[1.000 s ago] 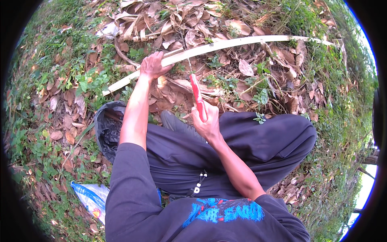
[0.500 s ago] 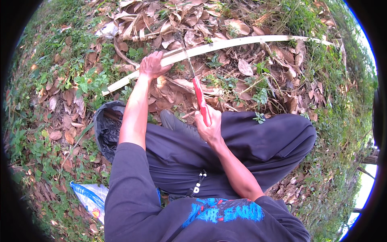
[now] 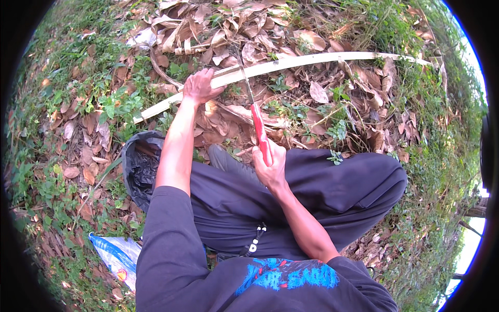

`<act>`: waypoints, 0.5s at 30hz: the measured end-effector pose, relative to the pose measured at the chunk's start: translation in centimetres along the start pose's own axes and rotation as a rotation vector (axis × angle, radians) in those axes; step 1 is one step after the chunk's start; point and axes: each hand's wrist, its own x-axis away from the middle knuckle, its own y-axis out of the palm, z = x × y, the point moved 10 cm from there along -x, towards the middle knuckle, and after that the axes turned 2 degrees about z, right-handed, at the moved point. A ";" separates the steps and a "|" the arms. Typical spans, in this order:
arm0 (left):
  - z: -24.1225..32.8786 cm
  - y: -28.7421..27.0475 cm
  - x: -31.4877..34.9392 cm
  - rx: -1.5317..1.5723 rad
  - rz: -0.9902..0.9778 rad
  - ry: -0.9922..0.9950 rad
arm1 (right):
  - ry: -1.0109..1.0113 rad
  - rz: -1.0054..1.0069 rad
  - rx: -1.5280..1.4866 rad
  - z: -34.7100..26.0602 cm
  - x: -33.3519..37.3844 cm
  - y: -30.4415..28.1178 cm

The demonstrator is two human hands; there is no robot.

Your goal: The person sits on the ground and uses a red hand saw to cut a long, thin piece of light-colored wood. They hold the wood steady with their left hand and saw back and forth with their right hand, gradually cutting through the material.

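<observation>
A long pale strip (image 3: pixel 301 61), like split bamboo, lies slantwise over the dry leaves beyond my legs. My left hand (image 3: pixel 200 87) presses down and closes around it near its left end. In my right hand (image 3: pixel 271 169) is a hand saw (image 3: pixel 260 127), its red handle wrapped by my fingers. The thin dark blade points away from me and crosses the strip just right of my left hand. Whether the blade has cut into the strip cannot be made out. A darker, narrower edge or piece shows beside the strip at the crossing.
My crossed legs in dark trousers (image 3: pixel 343 182) fill the middle, with a grey shoe (image 3: pixel 231 164) between them. A black plastic-like bag (image 3: pixel 138 174) sits left of my left forearm. Below it is a white and blue bag (image 3: pixel 117 255). Dry leaves (image 3: pixel 312 39) and green plants (image 3: pixel 112 104) cover the ground.
The whole view has shifted slightly, so everything sits a little lower. Both hands, the saw and the strip keep nearly the same places relative to one another.
</observation>
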 end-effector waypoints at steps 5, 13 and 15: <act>-0.3 0.4 0.0 -0.025 0.000 0.004 | -0.010 -0.010 0.006 -0.3 -0.1 0.3; -0.6 0.7 0.1 -0.018 -0.012 -0.005 | -0.031 0.021 0.051 0.0 0.3 -0.1; -0.5 0.5 0.1 -0.012 0.007 0.007 | -0.034 0.046 0.033 0.5 0.5 -0.2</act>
